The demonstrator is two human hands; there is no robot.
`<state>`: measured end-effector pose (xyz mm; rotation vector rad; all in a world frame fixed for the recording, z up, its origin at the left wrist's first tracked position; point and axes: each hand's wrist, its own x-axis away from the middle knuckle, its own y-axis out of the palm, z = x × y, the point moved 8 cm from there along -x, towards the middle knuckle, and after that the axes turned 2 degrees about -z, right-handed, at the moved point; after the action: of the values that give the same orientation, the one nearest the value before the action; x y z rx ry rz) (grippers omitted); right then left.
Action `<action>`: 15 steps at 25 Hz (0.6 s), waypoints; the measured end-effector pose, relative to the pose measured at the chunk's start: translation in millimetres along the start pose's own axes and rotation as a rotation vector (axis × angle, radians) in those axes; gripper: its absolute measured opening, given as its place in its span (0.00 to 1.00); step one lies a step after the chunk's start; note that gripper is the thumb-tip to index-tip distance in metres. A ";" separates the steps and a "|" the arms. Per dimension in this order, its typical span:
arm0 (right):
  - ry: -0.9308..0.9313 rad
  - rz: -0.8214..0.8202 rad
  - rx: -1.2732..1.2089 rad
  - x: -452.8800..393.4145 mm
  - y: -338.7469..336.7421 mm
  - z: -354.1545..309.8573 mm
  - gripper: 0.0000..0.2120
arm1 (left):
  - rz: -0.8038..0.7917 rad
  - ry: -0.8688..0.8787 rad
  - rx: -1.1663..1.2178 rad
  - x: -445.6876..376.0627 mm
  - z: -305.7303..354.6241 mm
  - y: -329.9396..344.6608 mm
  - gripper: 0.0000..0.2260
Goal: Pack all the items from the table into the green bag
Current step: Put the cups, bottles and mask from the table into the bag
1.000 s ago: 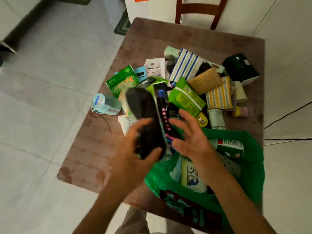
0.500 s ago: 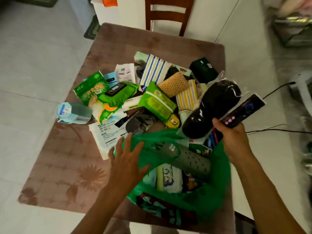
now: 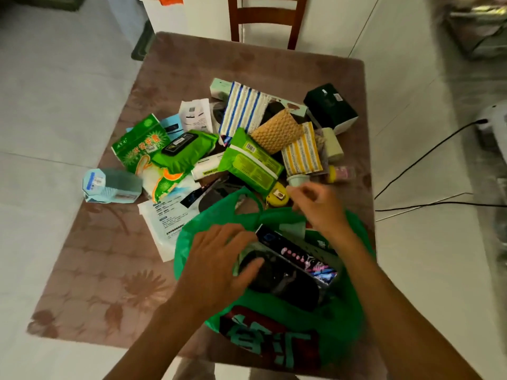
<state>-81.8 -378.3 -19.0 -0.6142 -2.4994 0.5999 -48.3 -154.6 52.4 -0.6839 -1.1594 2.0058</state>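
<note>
The green bag (image 3: 277, 316) stands open at the table's near edge. Inside lies a black item in clear wrap (image 3: 279, 281) with a dark card bearing pink dots (image 3: 296, 253). My left hand (image 3: 219, 259) rests on the bag's left rim, thumb touching the black item. My right hand (image 3: 315, 207), blurred, hovers over the far rim with loosely curled fingers and nothing in it, beside a yellow tape measure (image 3: 277, 194). Beyond lie green wipes packs (image 3: 252, 163), a green box (image 3: 140, 144), a light blue carton (image 3: 109, 185), striped cloths (image 3: 244, 108) and a dark green box (image 3: 329, 108).
The pile covers the middle of the brown table (image 3: 247, 58). A white leaflet (image 3: 164, 220) lies left of the bag. A wooden chair (image 3: 266, 20) stands at the far edge. Black cables (image 3: 425, 204) run across the floor to the right.
My right hand has put the black wrapped item and its card into the bag and let go. My left hand slid from the rim onto that item.
</note>
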 end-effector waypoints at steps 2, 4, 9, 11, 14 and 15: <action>0.130 0.214 0.087 -40.3 -33.1 28.6 0.16 | -0.273 -0.035 -0.296 10.3 -12.3 50.7 0.28; 0.318 0.061 0.275 -64.8 -11.7 69.5 0.34 | -0.391 -0.176 -0.373 19.5 -34.8 68.4 0.35; 0.294 0.104 0.277 -70.6 8.2 75.2 0.40 | -0.100 -0.405 0.001 51.7 -67.0 19.7 0.31; 0.151 0.222 -0.004 -45.2 -12.9 47.0 0.31 | 0.065 -0.370 0.197 53.3 -63.1 -9.9 0.25; -0.098 0.170 -0.271 19.1 -28.1 2.2 0.18 | 0.286 -0.429 0.396 68.8 -72.6 -37.1 0.22; -0.063 0.013 -0.352 41.3 -13.4 -1.9 0.16 | 0.312 -0.489 0.445 77.8 -81.7 -35.0 0.22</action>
<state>-117.0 -367.0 4.0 -0.7483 -2.6845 0.1832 -24.9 -39.6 38.8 -0.1501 -0.8397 2.6810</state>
